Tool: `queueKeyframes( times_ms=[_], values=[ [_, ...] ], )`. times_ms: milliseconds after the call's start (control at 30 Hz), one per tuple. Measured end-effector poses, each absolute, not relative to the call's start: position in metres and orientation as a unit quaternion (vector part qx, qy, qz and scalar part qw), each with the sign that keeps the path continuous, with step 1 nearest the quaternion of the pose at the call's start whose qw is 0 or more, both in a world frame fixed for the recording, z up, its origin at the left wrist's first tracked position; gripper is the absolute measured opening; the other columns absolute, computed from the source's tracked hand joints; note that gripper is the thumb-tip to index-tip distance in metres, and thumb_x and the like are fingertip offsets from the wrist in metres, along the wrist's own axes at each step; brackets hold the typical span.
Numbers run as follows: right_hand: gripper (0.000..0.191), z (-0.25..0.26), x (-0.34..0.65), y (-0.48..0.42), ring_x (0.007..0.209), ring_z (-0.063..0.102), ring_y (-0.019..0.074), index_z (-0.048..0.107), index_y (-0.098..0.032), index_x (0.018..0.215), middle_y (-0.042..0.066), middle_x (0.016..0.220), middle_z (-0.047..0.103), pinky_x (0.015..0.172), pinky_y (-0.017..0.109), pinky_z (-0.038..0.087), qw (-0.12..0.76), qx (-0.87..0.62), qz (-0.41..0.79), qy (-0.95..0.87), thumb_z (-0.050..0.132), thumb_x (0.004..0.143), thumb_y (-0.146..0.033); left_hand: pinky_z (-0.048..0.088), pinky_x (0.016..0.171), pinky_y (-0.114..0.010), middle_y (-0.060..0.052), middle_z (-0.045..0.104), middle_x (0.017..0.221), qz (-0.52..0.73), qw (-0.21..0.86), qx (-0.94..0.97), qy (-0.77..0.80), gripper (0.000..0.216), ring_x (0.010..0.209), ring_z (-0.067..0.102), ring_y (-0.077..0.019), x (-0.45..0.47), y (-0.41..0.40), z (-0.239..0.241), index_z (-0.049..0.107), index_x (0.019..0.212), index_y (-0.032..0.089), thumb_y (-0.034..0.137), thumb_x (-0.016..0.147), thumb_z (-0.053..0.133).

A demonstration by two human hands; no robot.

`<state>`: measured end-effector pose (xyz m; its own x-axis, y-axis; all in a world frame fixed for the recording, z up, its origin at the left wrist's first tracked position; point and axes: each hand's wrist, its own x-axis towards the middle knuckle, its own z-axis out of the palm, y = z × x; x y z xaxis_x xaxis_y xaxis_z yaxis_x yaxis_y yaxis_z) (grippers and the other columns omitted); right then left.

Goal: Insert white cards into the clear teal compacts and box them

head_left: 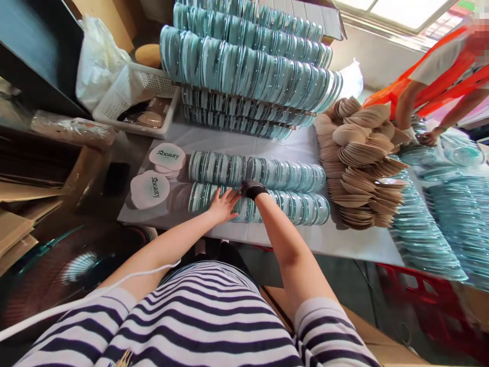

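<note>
Two rows of clear, round plastic shells lie on their sides on the table, a front row [298,206] and a row behind it [286,174]. My left hand [223,205] rests on the front row with its fingers spread. Beside it, my right hand [252,188], in a dark glove, reaches to the top of the front row close to the back one. Its fingertips are too small and dark to make out. Left of the rows lie round pale cards printed "beauty", one pile [167,156] behind another [150,189].
High rows of similar shells [248,66] stand at the back. Brown oval pads [359,173] are heaped on the right, beside more stacked shells [424,234]. A white basket [133,97] sits back left. Another person's hand [430,136] works at far right. A fan [76,275] stands lower left.
</note>
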<state>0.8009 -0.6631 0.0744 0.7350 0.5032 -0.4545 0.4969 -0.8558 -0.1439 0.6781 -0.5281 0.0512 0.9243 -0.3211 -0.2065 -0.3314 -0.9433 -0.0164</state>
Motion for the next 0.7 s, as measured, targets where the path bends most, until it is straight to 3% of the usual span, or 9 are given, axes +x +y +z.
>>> queueKeyframes(
  times_ms=[167, 333, 467, 700],
  values=[
    [0.026, 0.083, 0.815, -0.630, 0.109, 0.064, 0.0296, 0.070, -0.011, 0.105, 0.018, 0.112, 0.069, 0.089, 0.039, 0.051, -0.010, -0.906, 0.256, -0.336, 0.061, 0.082, -0.017, 0.004, 0.117, -0.060, -0.009, 0.033, 0.156, 0.094, 0.028, -0.981, 0.165, 0.076, 0.145, 0.023, -0.0314, 0.677, -0.524, 0.048, 0.028, 0.153, 0.026, 0.054, 0.087, 0.053],
    [0.027, 0.072, 0.774, -0.675, 0.102, 0.066, 0.0246, 0.068, -0.017, 0.109, 0.013, 0.106, 0.071, 0.081, 0.030, 0.048, 0.050, -0.919, 0.200, -0.336, 0.049, 0.091, -0.026, 0.004, 0.117, -0.060, -0.007, 0.030, 0.157, 0.105, 0.025, -0.980, 0.165, 0.075, 0.146, 0.021, -0.0313, 0.678, -0.523, 0.050, 0.027, 0.153, 0.028, 0.053, 0.087, 0.051],
    [0.027, 0.034, 0.697, -0.706, 0.091, 0.068, 0.0213, 0.068, -0.021, 0.105, 0.010, 0.096, 0.073, 0.070, 0.025, 0.043, 0.126, -0.941, 0.184, -0.255, 0.045, 0.093, -0.029, 0.003, 0.117, -0.060, -0.006, 0.029, 0.158, 0.116, 0.021, -0.980, 0.159, 0.075, 0.146, 0.020, -0.0308, 0.678, -0.525, 0.050, 0.026, 0.153, 0.028, 0.053, 0.087, 0.051],
    [0.033, -0.040, 0.628, -0.693, 0.098, 0.067, 0.0200, 0.067, -0.022, 0.112, 0.009, 0.109, 0.072, 0.074, 0.025, 0.042, 0.195, -0.939, 0.233, -0.162, 0.038, 0.098, -0.030, -0.001, 0.117, -0.059, -0.006, 0.028, 0.158, 0.118, 0.031, -0.981, 0.153, 0.075, 0.147, 0.016, -0.0308, 0.675, -0.524, 0.051, 0.024, 0.154, 0.028, 0.053, 0.088, 0.049]
  ],
)
